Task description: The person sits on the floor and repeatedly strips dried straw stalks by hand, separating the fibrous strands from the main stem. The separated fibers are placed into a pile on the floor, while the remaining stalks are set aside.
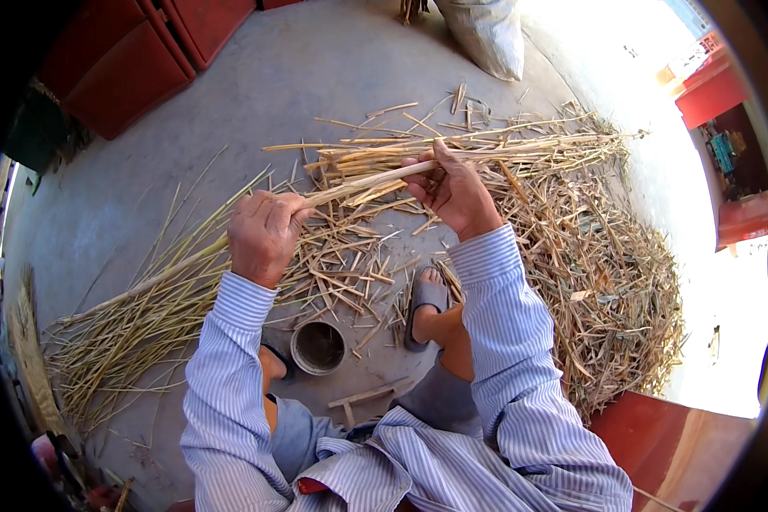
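Note:
A long pale plant stalk (pixel 363 183) stretches between my two hands, running on past the left one toward the lower left. My left hand (pixel 264 236) is closed round it with the knuckles up. With thumb and fingers, my right hand (pixel 457 193) pinches the stalk near its right-hand end, palm partly turned up. Under and beyond the right hand lies a bundle of dry yellow stalks (pixel 529 154) on the floor. Thin greenish-yellow stalks (pixel 132 350) are spread out below and left of my left hand. Short broken straw pieces (pixel 341 273) litter the floor between my arms.
A large heap of dry leaves and husks (pixel 610 299) lies to the right. Near my feet stand a round metal container (pixel 293 348) and a small wooden piece (pixel 371 394). A whitish sack (pixel 491 38) and red padded furniture (pixel 119 68) are at the back. A straw broom (pixel 31 358) is at far left.

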Demonstrator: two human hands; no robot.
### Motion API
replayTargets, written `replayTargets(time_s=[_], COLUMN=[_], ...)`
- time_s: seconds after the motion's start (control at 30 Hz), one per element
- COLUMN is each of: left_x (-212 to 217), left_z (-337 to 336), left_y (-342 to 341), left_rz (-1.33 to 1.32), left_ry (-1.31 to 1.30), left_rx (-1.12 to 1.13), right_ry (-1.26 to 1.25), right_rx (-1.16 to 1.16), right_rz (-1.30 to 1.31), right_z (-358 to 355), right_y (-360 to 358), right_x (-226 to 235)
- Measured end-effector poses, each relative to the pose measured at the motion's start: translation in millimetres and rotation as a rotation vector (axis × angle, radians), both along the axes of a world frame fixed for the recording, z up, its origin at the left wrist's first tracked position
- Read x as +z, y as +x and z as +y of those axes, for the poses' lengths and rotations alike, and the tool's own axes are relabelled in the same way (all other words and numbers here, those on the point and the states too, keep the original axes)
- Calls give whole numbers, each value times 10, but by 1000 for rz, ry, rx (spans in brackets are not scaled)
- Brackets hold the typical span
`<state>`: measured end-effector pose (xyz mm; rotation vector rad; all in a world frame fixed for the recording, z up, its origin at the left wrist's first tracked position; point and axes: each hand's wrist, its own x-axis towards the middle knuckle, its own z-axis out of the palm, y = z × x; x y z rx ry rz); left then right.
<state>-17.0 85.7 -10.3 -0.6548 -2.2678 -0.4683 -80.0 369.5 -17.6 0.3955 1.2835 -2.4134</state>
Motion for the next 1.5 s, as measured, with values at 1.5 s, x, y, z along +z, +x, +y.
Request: replayTargets(time_s=[1.5], left_x=[448], left_z=[-293], left_y=[-12], left_rz=[-94], left_ry=[-77], left_rx=[172], right_ry=[108], right_rx=[-104], right_rz=[188], right_z=[-100], right_y=[60], right_x=[-51])
